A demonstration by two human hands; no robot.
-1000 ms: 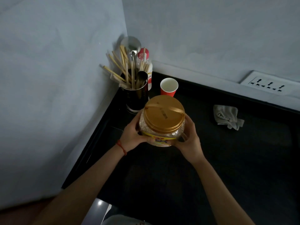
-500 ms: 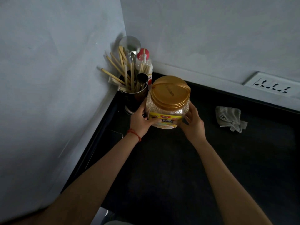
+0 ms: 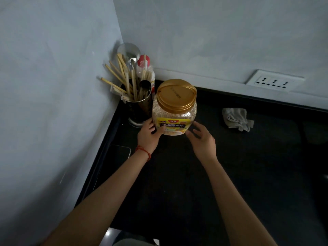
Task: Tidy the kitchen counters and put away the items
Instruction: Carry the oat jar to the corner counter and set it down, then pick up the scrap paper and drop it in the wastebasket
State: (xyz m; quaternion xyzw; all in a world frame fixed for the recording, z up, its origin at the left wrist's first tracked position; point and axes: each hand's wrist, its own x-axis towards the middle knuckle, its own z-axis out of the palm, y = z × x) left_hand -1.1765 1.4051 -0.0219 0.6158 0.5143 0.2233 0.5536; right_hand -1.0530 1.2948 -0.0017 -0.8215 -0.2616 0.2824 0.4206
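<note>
While the jar (image 3: 174, 110) stands upright on the dark counter (image 3: 248, 166), in the back-left corner just beside the utensil holder (image 3: 140, 107), the step in hand looks like setting it down in its place. Gold lid (image 3: 176, 94) on; pale flakes inside, yellow label facing the person. Left hand (image 3: 148, 134): fingers against the jar's lower left side, lightly curled on it, thumb on the label edge, so a loose hold. Right hand (image 3: 203, 139): fingers spread and relaxed, holding nothing, just beside the jar's lower right; contact cannot be told. Behind the holder, a red-capped bottle (image 3: 144, 68). To the right, well apart, a crumpled cloth (image 3: 237, 118); a phone (image 3: 118, 153) lies by the left wall. Next move, by my judgement: let go with the left hand, then reach for the cloth.
</note>
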